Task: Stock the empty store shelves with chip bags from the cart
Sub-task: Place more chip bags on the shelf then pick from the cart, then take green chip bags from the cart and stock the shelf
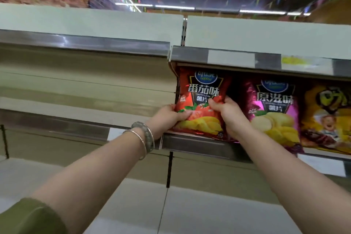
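Partly behind shelf lip, red bag; left hand, right hand grip.

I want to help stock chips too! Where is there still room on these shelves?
The shelf left of the red bag is bare. Rightward it is crowded: purple bag, then yellow bag. The left hand and right hand grip the red bag.

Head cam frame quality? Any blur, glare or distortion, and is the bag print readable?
Head view: the red tomato chip bag, gripped by the left hand and right hand, is sharp with legible print. The purple chip bag is slightly soft. The yellow bag and the upper-left corner smear with motion blur. The ceiling light strips blow out. Wide-angle distortion tilts the shelf rail.
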Demonstrator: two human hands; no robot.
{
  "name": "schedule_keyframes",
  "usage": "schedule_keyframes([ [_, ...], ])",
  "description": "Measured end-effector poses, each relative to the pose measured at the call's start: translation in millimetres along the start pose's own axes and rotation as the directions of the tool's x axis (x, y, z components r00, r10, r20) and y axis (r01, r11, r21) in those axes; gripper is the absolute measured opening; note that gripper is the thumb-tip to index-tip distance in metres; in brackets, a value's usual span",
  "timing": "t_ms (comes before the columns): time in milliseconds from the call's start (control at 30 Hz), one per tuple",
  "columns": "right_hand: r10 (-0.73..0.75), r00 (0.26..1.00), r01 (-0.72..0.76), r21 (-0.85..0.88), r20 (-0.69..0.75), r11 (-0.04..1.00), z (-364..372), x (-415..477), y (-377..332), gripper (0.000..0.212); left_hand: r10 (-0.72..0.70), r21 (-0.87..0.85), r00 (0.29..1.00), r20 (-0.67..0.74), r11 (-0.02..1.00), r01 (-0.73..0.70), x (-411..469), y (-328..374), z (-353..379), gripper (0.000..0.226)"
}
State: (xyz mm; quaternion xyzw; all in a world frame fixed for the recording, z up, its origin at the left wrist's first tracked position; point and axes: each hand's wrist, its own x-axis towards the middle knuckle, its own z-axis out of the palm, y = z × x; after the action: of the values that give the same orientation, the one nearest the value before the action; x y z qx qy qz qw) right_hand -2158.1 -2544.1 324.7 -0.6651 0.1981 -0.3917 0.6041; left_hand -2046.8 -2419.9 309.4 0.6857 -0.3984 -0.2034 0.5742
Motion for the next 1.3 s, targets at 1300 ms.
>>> schedule_keyframes([
  [1300,-0.418,0.256,0.531,0.235,0.872,0.814,250,-286,178,0.033,-0.14,0.013,0.185,-0.973,0.762,0.647,-379,-207,-45,0.043],
])
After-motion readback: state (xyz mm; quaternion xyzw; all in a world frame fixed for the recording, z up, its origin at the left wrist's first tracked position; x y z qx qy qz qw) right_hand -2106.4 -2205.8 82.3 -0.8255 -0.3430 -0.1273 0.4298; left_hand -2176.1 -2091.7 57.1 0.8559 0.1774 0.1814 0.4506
